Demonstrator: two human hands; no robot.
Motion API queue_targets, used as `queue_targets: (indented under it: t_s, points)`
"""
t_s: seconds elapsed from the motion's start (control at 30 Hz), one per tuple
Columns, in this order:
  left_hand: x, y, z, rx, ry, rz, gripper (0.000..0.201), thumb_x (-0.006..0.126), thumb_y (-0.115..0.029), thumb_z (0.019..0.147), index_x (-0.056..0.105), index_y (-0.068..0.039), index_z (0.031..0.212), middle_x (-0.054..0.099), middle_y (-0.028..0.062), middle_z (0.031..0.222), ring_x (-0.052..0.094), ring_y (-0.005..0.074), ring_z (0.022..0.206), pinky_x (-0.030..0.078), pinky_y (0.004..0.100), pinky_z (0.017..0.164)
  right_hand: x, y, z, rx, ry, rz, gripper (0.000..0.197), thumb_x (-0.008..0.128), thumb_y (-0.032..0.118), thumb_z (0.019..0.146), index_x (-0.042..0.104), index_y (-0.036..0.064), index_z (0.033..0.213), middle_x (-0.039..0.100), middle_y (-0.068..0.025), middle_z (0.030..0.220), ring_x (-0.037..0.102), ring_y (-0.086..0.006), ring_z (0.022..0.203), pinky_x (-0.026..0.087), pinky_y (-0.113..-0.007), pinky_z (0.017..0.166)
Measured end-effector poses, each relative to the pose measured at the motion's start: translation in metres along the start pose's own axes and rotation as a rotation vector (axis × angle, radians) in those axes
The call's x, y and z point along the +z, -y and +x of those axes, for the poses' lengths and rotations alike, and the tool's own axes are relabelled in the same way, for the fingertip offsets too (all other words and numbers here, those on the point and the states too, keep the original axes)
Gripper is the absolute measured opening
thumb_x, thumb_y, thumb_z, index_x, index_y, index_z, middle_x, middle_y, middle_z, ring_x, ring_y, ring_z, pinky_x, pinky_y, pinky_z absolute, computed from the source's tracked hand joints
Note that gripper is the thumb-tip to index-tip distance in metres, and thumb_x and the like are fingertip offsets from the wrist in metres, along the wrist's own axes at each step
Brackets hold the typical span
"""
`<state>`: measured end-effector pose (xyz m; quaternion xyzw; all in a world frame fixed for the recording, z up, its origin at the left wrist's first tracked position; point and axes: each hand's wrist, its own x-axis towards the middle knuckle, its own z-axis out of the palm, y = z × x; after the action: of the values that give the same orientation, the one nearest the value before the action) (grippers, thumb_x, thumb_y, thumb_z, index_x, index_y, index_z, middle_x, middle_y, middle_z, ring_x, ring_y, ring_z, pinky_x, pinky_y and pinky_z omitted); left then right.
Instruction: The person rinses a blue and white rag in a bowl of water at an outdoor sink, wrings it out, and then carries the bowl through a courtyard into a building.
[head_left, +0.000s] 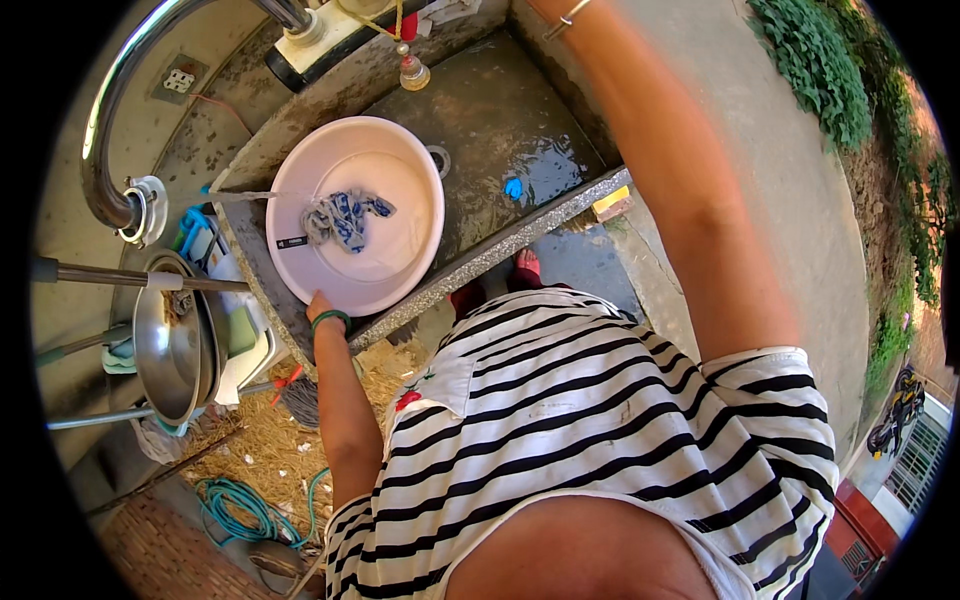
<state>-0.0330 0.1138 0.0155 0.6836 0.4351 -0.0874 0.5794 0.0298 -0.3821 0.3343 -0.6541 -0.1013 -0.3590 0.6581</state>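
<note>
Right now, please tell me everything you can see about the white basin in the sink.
The white basin is round, wide and shallow, apparently plastic, with a small dark label near its left rim. It sits tilted in the grey stone sink. A wet blue-and-white cloth lies inside. The left hand, with a green wristband, touches its lower rim.

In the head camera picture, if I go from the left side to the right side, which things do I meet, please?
Curved metal tap pipe → steel bowl → pink basin holding a blue-and-white cloth, left hand on its rim → wet concrete sink → raised right arm → green plants.
</note>
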Motion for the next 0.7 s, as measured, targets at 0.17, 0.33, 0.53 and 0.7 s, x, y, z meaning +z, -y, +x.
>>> queue_targets:
  t_s: [0.17,0.33,0.53,0.7]
  points:
    - [-0.013,-0.008,-0.009,0.068,-0.057,0.237,0.047,0.057,-0.023,0.085,0.050,0.012,0.116,0.056,0.0217,0.115,0.060,0.0323,0.096,0.049,0.0393,0.081,-0.049,-0.097,-0.143,0.615,0.199,-0.959,0.029,0.056,0.034,0.079,0.066,0.0078,0.086,0.066,-0.0152,0.089,0.062,-0.0331,0.086,0.048,-0.042,0.077]
    - [-0.027,-0.040,-0.082,0.543,-0.072,0.944,0.044,0.061,-0.024,0.083,0.053,0.003,0.116,0.054,0.0206,0.114,0.059,0.0307,0.095,0.049,0.0380,0.079,-0.029,-0.123,-0.234,1.081,1.219,-1.205,0.039,0.056,0.025,0.082,0.061,-0.0057,0.104,0.058,-0.0233,0.115,0.063,-0.0285,0.096,0.051,-0.037,0.079]
    - [-0.034,0.009,-0.140,1.019,0.006,0.822,0.023,0.059,-0.018,0.081,0.063,-0.006,0.100,0.060,0.0105,0.107,0.061,0.0251,0.090,0.050,0.0337,0.075,-0.019,-0.180,-0.273,1.616,0.923,-1.028,0.041,0.064,0.031,0.081,0.060,-0.0014,0.106,0.062,-0.0133,0.112,0.067,-0.0293,0.079,0.056,-0.041,0.067]
    - [-0.021,0.009,-0.162,1.108,-0.085,0.817,0.015,0.056,-0.014,0.077,0.067,-0.010,0.086,0.066,0.0044,0.095,0.063,0.0256,0.081,0.050,0.0337,0.072,-0.017,-0.191,-0.292,1.786,0.597,-0.896,0.032,0.061,0.017,0.083,0.058,-0.0071,0.103,0.063,-0.0157,0.106,0.066,-0.0252,0.075,0.054,-0.037,0.059]
